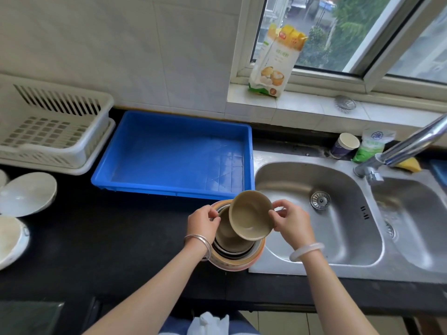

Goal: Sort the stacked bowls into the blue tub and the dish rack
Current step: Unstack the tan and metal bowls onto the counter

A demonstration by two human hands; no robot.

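Right hand: thumb and fingertips pinch the right rim of the tan bowl. The grip is narrow and closed on the rim. White bangle on that wrist.

Tan bowl: lifted and tilted, with its mouth facing the camera. Its lower edge hangs over the stack. Whether it touches the bowl beneath cannot be told.

Left hand: fingers curl on the left rim of the stack and hold it. It is not on the tan bowl. Silver bangle on that wrist.

Stack: nested bowls, brown inside, then metal, with a pale, orange-banded one outermost. It stands on the black counter at the near left corner of the sink and partly overlaps the sink's flange.

Tub: blue, just behind the stack and left of the sink. No bowls in it.

Rack: white, left of the tub against the wall. No bowls visible in it.

Far left of the counter: a plate and, nearer, a white bowl.

Behind the sink: tap, paper cup, green bag, yellow sponge.

Window sill: flour bag upright, steel scrubber to its right.
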